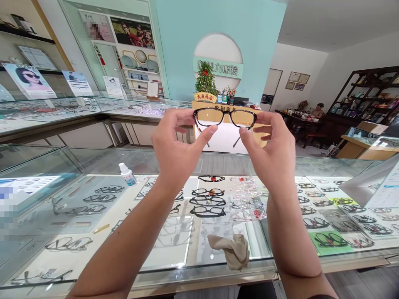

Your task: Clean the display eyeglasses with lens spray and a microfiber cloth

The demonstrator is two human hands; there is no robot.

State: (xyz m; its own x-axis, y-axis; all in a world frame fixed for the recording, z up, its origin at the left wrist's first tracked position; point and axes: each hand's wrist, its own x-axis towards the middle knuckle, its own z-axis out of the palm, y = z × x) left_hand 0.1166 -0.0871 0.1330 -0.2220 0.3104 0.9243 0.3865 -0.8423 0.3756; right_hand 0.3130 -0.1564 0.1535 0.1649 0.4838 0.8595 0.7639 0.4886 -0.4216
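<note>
A pair of dark-framed glasses [225,117] is held up at chest height above a glass display counter [93,166]. My left hand [177,145] pinches the left end of the frame between thumb and fingers. My right hand [271,147] pinches the right end the same way. The temples hang folded down behind the lenses. Both forearms reach up from the bottom of the view.
On the counter top lie a crumpled beige cloth [232,249] and a small white bottle [127,174]. Rows of glasses [208,201] fill the case below. A cashier desk [218,133] with a small tree [205,81] stands behind. A person [318,111] sits at the far right.
</note>
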